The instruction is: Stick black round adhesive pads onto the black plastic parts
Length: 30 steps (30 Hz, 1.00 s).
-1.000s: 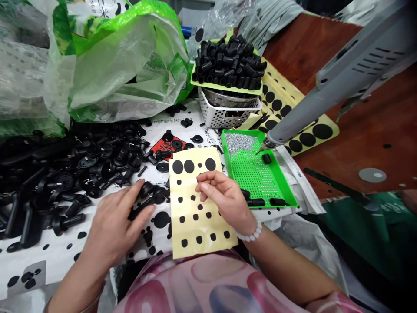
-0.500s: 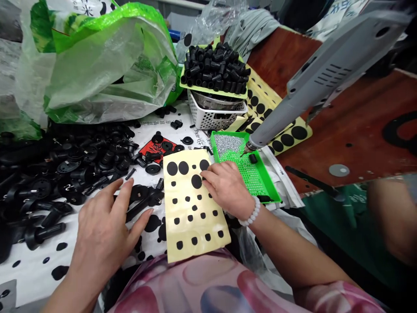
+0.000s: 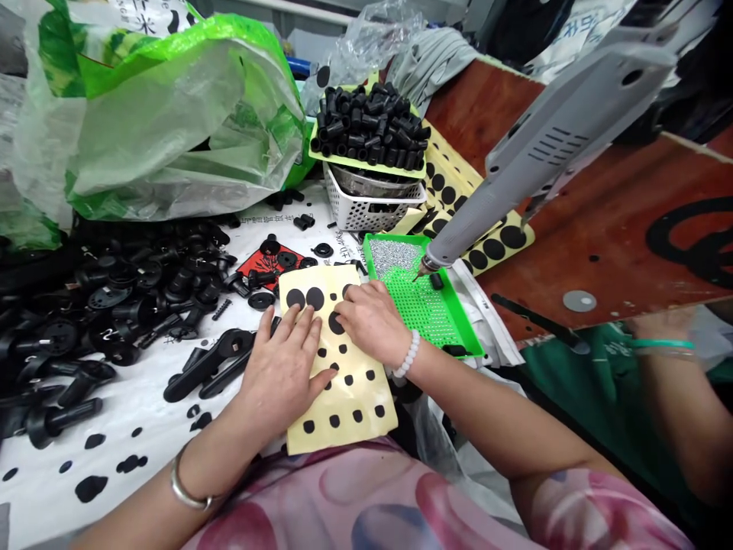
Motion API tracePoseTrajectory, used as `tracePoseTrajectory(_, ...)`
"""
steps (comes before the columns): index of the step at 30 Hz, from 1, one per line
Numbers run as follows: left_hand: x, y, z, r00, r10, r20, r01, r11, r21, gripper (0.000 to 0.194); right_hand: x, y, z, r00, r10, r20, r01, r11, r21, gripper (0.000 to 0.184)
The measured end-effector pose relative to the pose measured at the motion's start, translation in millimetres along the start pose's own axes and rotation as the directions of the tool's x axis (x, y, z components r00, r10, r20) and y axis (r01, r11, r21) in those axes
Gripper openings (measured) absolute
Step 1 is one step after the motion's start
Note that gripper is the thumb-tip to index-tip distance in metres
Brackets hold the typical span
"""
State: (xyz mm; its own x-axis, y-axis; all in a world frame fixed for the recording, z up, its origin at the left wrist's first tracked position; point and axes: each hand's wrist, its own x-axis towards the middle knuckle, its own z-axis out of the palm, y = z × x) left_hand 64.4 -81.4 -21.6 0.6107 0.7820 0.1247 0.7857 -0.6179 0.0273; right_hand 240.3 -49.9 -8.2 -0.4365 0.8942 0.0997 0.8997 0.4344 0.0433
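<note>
A pale yellow sheet [image 3: 366,416] with black round and small squarish stickers lies in front of my body. My left hand [image 3: 283,367] rests flat over its left side, fingers stretched out and thumb apart. On the upper right part of the sheet, my right hand [image 3: 372,321] has its fingers bent and closed at the edge of a black round sticker [image 3: 335,324]. Whether that sticker is lifted is hidden by the fingertips. Two black handle-shaped parts [image 3: 209,365] lie left of my left hand.
Many black plastic parts [image 3: 131,298] are heaped at left. A green tray [image 3: 466,325] holds small metal pieces, with a grey electric screwdriver [image 3: 504,176] hanging over it. Black tubes [image 3: 372,126] fill a tray on a white basket [image 3: 375,210]. Another person's arm [image 3: 673,382] is at right.
My left hand has moved right from beside the sheet onto it, uncovering the handle-shaped parts. My right hand stays at the same round sticker. The view has shifted slightly.
</note>
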Motion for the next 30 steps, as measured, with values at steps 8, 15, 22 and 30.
tracePoseTrajectory(8,-0.2,-0.4,0.5,1.000,-0.007,0.023,0.008,1.000,-0.008,0.066,1.7,-6.7,-1.3,0.982,-0.180,-0.062,0.172,0.978,-0.117,0.020)
tracePoseTrajectory(15,0.1,-0.7,-0.5,0.999,-0.023,0.025,0.024,0.999,-0.047,0.063,-27.5,-21.3,9.7,0.961,-0.181,-0.209,0.160,0.981,-0.113,0.022)
tracePoseTrajectory(22,-0.1,-1.3,0.8,1.000,-0.031,0.004,0.031,0.994,-0.104,0.063,-46.9,-16.3,-22.1,0.926,-0.010,-0.377,0.083,0.980,0.179,0.016)
tracePoseTrajectory(30,-7.1,-6.0,-16.3,0.997,-0.022,-0.069,0.006,0.976,-0.216,0.061,-56.7,-13.9,-38.8,0.932,0.178,-0.317,0.091,0.729,0.679,0.006)
